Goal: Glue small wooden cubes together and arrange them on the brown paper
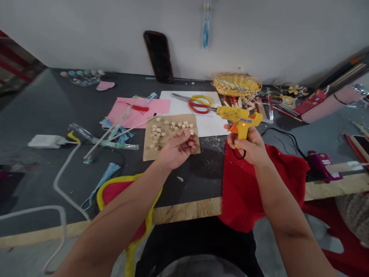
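Between its thumb and fingertips my left hand [180, 148] pinches a small pale wooden piece [191, 132]. Beneath that hand lies a square of brown cardboard [173, 150], with several similar small pale pieces [157, 132] spread over it. My right hand [249, 146] is wrapped round the handle of a yellow hot glue gun [238, 115]. An orange light glows on its side, and the nozzle points left. Scissors [198, 103] with red and yellow handles rest on white paper [210, 127], close to the nozzle tip.
A red cloth [239, 192] hangs over the table's front edge. Pink paper [127, 111], blue tassels [106, 177] and wooden sticks lie left. At the back are a phone [158, 55] and a yellow basket [238, 84]. A pink bottle [331, 105] and purple device [323, 165] are right.
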`<move>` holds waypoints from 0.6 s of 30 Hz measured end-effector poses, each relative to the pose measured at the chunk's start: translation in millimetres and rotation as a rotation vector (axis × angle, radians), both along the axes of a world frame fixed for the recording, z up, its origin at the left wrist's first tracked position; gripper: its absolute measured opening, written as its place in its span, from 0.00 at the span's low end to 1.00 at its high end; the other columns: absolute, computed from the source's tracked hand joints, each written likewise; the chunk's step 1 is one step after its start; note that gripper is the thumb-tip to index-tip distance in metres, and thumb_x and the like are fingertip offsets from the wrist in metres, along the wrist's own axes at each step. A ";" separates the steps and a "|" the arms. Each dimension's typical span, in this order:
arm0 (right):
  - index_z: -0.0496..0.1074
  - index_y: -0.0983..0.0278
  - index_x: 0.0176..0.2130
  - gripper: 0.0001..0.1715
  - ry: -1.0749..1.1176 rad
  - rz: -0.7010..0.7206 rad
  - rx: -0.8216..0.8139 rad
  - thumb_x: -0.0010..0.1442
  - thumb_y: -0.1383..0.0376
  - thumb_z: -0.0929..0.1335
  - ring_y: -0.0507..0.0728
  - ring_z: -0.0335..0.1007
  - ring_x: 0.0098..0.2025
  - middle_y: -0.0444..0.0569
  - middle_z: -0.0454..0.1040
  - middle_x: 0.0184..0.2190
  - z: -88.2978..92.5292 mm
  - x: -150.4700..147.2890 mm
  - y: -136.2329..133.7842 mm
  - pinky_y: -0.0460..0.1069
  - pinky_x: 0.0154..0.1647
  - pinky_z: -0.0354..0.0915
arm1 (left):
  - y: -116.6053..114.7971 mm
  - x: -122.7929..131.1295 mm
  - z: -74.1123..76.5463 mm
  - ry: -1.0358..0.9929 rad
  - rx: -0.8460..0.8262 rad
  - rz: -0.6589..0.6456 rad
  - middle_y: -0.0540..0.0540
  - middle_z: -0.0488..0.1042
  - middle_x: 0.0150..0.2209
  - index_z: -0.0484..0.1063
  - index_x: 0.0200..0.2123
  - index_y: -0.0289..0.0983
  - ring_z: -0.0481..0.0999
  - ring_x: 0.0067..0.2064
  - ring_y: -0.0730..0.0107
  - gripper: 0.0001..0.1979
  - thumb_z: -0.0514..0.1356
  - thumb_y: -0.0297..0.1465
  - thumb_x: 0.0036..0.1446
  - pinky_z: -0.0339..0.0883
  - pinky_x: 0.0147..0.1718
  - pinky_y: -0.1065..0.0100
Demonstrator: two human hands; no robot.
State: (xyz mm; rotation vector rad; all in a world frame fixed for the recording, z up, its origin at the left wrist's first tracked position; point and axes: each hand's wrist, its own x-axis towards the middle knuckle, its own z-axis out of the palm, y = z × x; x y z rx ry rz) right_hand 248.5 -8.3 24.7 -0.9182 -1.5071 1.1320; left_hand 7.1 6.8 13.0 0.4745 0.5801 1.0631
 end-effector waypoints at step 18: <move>0.66 0.62 0.39 0.18 -0.100 0.200 -0.130 0.65 0.50 0.63 0.49 0.58 0.28 0.46 0.67 0.32 2.9 0.6 -6.1 0.47 0.26 0.57 | 1.8 0.5 -5.5 0.008 0.023 0.017 0.46 0.72 0.29 0.69 0.26 0.33 0.67 0.25 0.78 0.06 0.64 0.25 0.52 0.67 0.28 0.72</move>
